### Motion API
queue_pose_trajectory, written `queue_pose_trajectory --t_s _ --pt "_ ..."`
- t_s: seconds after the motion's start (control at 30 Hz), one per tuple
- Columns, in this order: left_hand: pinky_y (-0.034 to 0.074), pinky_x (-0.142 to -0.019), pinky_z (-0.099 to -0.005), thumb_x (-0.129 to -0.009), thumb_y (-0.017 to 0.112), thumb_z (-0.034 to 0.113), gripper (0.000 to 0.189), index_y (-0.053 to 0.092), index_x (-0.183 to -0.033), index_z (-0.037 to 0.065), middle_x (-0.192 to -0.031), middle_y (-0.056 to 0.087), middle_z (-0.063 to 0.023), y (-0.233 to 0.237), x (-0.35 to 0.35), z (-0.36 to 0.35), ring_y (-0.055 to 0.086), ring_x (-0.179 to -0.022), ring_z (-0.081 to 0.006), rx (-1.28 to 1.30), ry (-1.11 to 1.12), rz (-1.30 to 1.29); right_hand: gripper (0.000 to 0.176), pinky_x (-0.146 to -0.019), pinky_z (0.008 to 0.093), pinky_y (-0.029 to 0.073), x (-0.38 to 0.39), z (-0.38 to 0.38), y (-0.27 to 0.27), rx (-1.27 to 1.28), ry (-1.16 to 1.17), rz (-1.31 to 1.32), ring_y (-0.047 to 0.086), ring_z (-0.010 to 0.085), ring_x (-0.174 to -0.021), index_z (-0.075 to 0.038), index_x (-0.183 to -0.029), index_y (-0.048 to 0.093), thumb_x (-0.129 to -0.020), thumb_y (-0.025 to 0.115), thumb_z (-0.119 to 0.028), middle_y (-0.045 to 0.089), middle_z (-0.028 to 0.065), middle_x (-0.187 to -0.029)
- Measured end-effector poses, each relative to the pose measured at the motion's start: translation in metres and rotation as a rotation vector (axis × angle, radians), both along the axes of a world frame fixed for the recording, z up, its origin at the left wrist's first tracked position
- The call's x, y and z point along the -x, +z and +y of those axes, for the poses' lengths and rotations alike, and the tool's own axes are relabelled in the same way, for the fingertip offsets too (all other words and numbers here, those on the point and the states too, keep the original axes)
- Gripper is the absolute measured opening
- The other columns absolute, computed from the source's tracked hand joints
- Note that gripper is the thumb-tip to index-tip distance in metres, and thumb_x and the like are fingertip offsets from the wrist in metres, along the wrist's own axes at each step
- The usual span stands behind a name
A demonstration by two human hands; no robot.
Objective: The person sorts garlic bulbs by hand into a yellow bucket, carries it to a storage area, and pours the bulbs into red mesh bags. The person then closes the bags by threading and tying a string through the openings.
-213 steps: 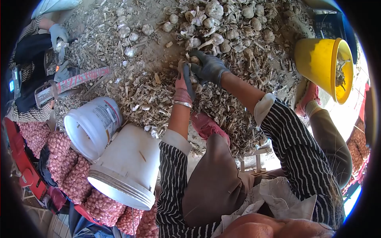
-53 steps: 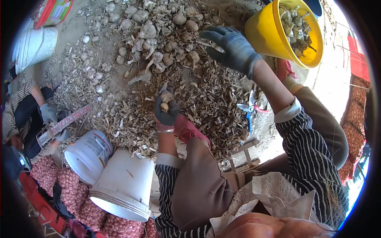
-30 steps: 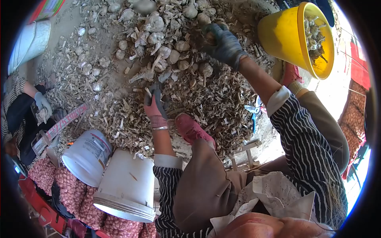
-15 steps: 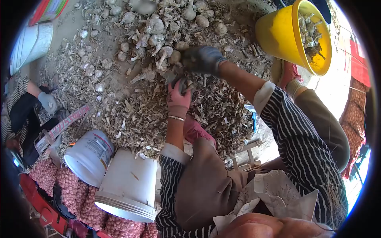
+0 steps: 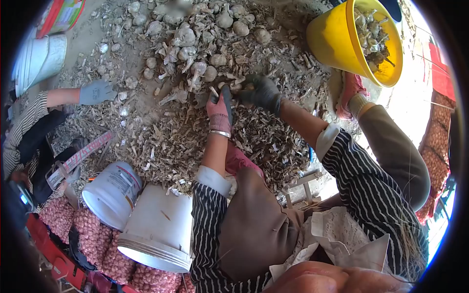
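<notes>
Fingers (image 5: 249,90) of your right hand (image 5: 263,93), dark glove: curled shut on a garlic bulb (image 5: 236,87), of which only a pale patch shows at the tips.
Fingers (image 5: 225,95) of your left hand (image 5: 219,111), pink glove, bracelet (image 5: 220,133) at the wrist: bent forward against the same bulb; you cannot tell whether they clamp it.
Bulb, location: between your two hands, low over the ground, at the near edge of the garlic pile (image 5: 195,34).
Dry husks (image 5: 166,141): thick layer on the ground under both your forearms.
Yellow bucket (image 5: 332,39): tipped on its side, stalks and bulbs inside, well apart from your right hand.
Two white buckets (image 5: 156,224): on their sides, touching, just beside your left elbow.
Mesh sacks (image 5: 93,229): pink, filled with garlic, beside the white buckets.
Pink shoe (image 5: 239,158): just beside your left forearm, on the husks.
Co-worker's hand (image 5: 97,92): pale glove, flat on the ground left of the pile, well apart from yours.
</notes>
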State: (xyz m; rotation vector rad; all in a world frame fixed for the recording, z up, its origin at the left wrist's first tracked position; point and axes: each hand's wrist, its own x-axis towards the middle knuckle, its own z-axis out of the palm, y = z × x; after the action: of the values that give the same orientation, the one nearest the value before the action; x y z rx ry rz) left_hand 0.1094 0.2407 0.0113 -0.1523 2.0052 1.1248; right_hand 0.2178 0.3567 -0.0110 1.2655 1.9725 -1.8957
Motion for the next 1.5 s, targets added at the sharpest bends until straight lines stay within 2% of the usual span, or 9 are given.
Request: queue_pose_trajectory --t_s 0.47,0.5,0.63,0.8,0.9,1.07,1.3,1.37,1.5 --pt "0.045 -0.093 -0.0332 -0.095 0.049 0.010 0.031 0.056 -0.123 -0.001 -0.118 0.062 -0.0157 0.232 -0.124 0.228 0.059 -0.108 -0.0262 -1.040 -0.304 0.481 0.043 -0.065 0.0254 0.054 -0.131 0.150 0.261 -0.553 -0.625 0.635 0.065 0.0113 -0.079 -0.005 -0.126 0.052 -0.086 0.067 -0.005 0.067 0.0061 -0.098" --pt "0.050 -0.084 -0.0322 -0.091 0.060 0.016 0.040 0.049 -0.126 0.003 -0.108 0.062 -0.0133 0.222 -0.150 0.282 0.062 -0.096 -0.0214 -1.208 -0.162 -0.153 0.042 -0.068 0.0280 0.054 -0.157 0.188 0.274 -0.786 -0.396 0.377 0.066 0.0132 -0.080 -0.004 -0.126 0.051 -0.088 0.067 -0.014 0.067 0.0097 -0.096" --pt "0.050 -0.085 -0.0295 -0.086 0.066 0.008 0.054 0.042 -0.134 0.003 -0.119 0.056 -0.0129 0.201 -0.164 0.257 0.060 -0.101 -0.0204 -1.127 -0.149 -0.004 0.048 -0.088 0.0396 0.049 -0.203 0.239 0.249 -1.289 -0.305 -0.169 0.060 0.0342 -0.107 -0.007 -0.125 0.053 -0.085 0.067 -0.029 0.057 0.0182 -0.123" --pt "0.047 -0.095 -0.0294 -0.087 0.052 -0.009 0.040 0.052 -0.126 0.001 -0.119 0.059 -0.0099 0.102 -0.115 0.120 0.057 -0.110 -0.0174 -0.869 -0.527 0.327 0.038 -0.087 0.0388 0.050 -0.146 0.143 0.246 -0.968 -0.206 0.554 0.061 0.0328 -0.104 -0.007 -0.120 0.057 -0.087 0.063 -0.023 0.059 0.0178 -0.117" --pt "0.044 -0.097 -0.0369 -0.082 0.066 0.010 0.050 0.050 -0.130 0.005 -0.126 0.052 -0.0160 0.037 -0.066 0.076 0.056 -0.113 -0.0267 -0.586 -0.541 0.371 0.037 -0.087 0.0408 0.050 -0.092 0.113 0.194 -0.997 0.336 0.475 0.061 0.0347 -0.101 -0.009 -0.120 0.058 -0.084 0.062 -0.017 0.058 0.0172 -0.120" --pt "0.020 -0.110 -0.0555 -0.078 0.065 0.040 0.065 0.048 -0.135 0.013 -0.145 0.035 -0.0167 0.026 0.008 0.066 0.027 -0.136 -0.0366 0.351 -1.046 1.107 0.050 -0.095 0.0437 0.045 0.003 0.114 0.088 -0.814 0.260 0.117 0.054 0.0375 -0.114 -0.012 -0.129 0.051 -0.083 0.061 -0.027 0.050 0.0193 -0.132" --pt "0.014 -0.109 -0.0606 -0.080 0.061 0.046 0.068 0.043 -0.139 0.017 -0.146 0.032 -0.0160 0.021 0.074 0.019 0.022 -0.137 -0.0414 0.568 -1.110 1.089 0.051 -0.099 0.0419 0.042 0.060 0.022 0.062 -1.214 0.443 -0.332 0.054 0.0308 -0.120 -0.016 -0.132 0.050 -0.084 0.060 -0.028 0.045 0.0197 -0.139" --pt "0.015 -0.109 -0.0602 -0.083 0.058 0.045 0.066 0.041 -0.141 0.019 -0.148 0.028 -0.0178 0.008 0.091 -0.012 0.020 -0.136 -0.0445 0.765 -0.912 1.086 0.046 -0.095 0.0417 0.046 0.044 0.016 0.055 -0.583 0.580 0.339 0.059 0.0277 -0.111 -0.016 -0.128 0.054 -0.084 0.061 -0.028 0.054 0.0175 -0.129" --pt "0.015 -0.109 -0.0592 -0.087 0.056 0.039 0.060 0.040 -0.142 0.019 -0.149 0.025 -0.0199 -0.020 0.136 -0.066 0.020 -0.136 -0.0440 0.825 -0.508 0.881 0.036 -0.090 0.0413 0.048 0.060 0.094 0.070 -0.700 0.257 0.005 0.061 0.0321 -0.104 -0.017 -0.118 0.060 -0.084 0.064 -0.027 0.061 0.0144 -0.116"
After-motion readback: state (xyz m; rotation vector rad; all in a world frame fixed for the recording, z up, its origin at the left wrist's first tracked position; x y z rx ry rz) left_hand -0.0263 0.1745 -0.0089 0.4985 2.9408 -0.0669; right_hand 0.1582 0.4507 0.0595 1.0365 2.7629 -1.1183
